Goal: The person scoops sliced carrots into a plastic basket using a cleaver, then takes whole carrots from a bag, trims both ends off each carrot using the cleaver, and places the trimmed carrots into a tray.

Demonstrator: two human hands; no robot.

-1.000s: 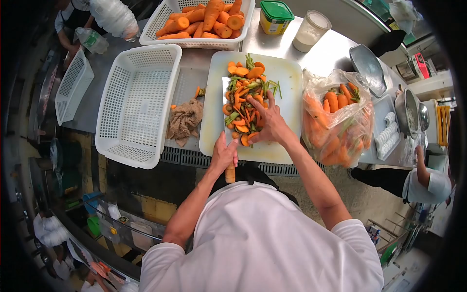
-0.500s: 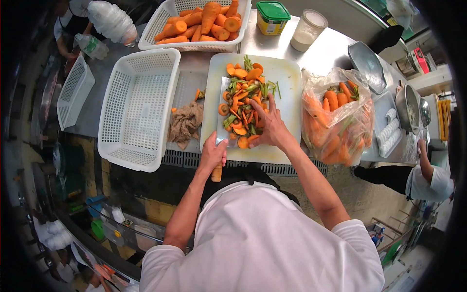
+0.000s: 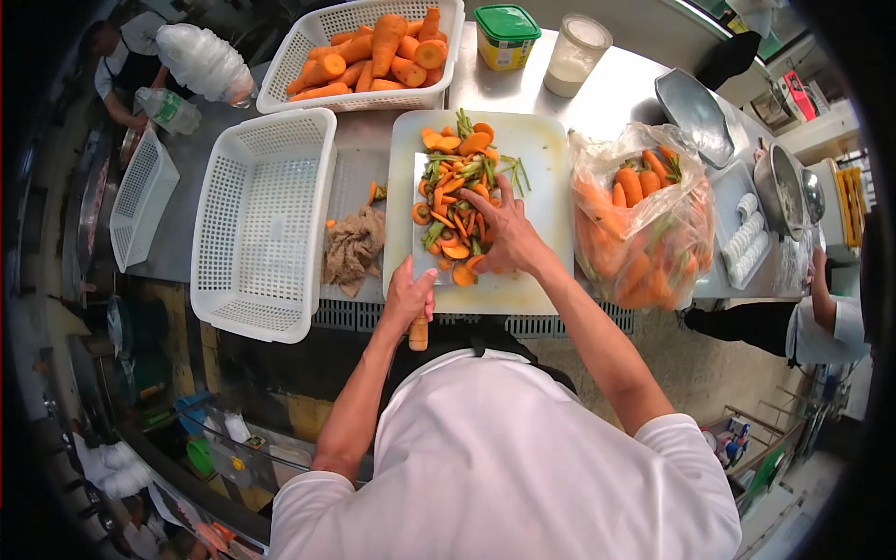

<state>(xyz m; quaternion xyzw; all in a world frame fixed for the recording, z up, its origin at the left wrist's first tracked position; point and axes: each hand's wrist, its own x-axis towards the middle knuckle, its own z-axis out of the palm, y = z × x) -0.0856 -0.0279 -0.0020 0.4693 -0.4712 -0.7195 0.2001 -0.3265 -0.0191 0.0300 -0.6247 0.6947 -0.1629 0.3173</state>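
My left hand [image 3: 408, 297] is wrapped round the wooden handle of a broad knife [image 3: 419, 334], near the front edge of a white cutting board [image 3: 541, 271]. The blade lies flat on the board, partly under a long heap of carrot slices and green stem ends [image 3: 454, 201]. My right hand [image 3: 507, 233] has its fingers spread against the right side of the heap; some fingertips are hidden among the pieces. A few loose green stems [image 3: 516, 174] lie on the board behind that hand.
Left of the board are a crumpled brown cloth [image 3: 354, 247] and a white basket [image 3: 264, 224]. Behind stand a basket of carrots [image 3: 378, 56], a green-lidded tub [image 3: 506, 37] and a jar [image 3: 577, 58]. A bag of carrots [image 3: 639, 224] sits right. Other people stand at both sides.
The knife and my left hand have shifted left, with the blade further beneath the heap's left side. My right hand has moved slightly left with its fingers still spread. The whole view has shifted slightly.
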